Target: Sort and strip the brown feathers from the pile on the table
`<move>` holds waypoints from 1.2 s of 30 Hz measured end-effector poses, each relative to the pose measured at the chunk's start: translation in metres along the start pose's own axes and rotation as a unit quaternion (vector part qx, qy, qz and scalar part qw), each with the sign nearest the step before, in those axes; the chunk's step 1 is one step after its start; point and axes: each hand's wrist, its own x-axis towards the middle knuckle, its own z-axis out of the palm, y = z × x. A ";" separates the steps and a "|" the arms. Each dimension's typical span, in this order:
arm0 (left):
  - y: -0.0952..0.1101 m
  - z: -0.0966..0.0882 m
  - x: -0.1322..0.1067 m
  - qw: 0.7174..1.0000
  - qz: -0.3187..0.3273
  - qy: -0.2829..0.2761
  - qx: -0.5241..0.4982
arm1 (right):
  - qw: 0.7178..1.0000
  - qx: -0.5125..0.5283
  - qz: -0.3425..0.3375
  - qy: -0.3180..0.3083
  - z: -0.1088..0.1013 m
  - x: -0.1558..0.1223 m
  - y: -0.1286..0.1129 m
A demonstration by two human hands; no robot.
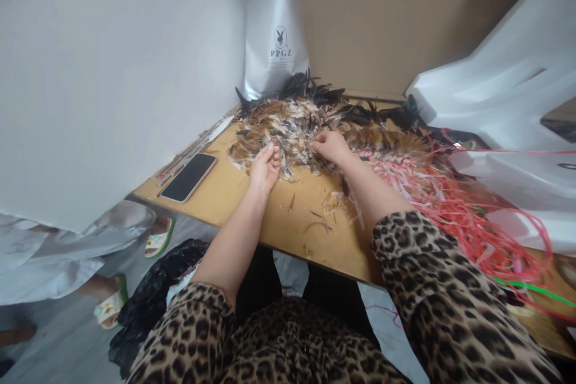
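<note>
A broad heap of brown, white and black feathers (pixel 288 114) lies on the wooden table in front of me. At its near left edge is my left hand (pixel 265 168), palm turned inward, its fingers curled toward the thumb. Whatever it may hold is too small to make out. My right hand (pixel 330 147) reaches into the near side of the heap, fingers pinched on a feather among the others. Loose feather bits (pixel 321 222) are scattered on the wood below the hands.
A phone (pixel 189 177) lies at the table's (pixel 243 216) left. Tangled pink and red strips (pixel 477 222) spread at the right beside white plastic (pixel 504 174). A white printed bag (pixel 276 42) stands behind the feathers. Another person's sandalled feet (pixel 159 237) show at lower left, near a black plastic bag (pixel 148 300).
</note>
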 end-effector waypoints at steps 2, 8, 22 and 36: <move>0.003 0.000 0.000 1.000 0.006 0.005 -0.007 | 1.000 -0.020 -0.004 -0.011 0.004 -0.003 -0.010; 0.007 -0.002 0.002 1.000 0.014 0.010 -0.019 | 0.992 -0.123 -0.002 -0.031 0.021 -0.011 -0.021; -0.001 -0.002 0.001 1.000 -0.009 -0.009 0.023 | 0.935 0.332 -0.016 -0.126 0.007 -0.045 -0.013; -0.010 0.002 -0.007 0.994 -0.040 -0.073 0.074 | 0.984 0.171 -0.040 -0.026 -0.039 -0.065 0.013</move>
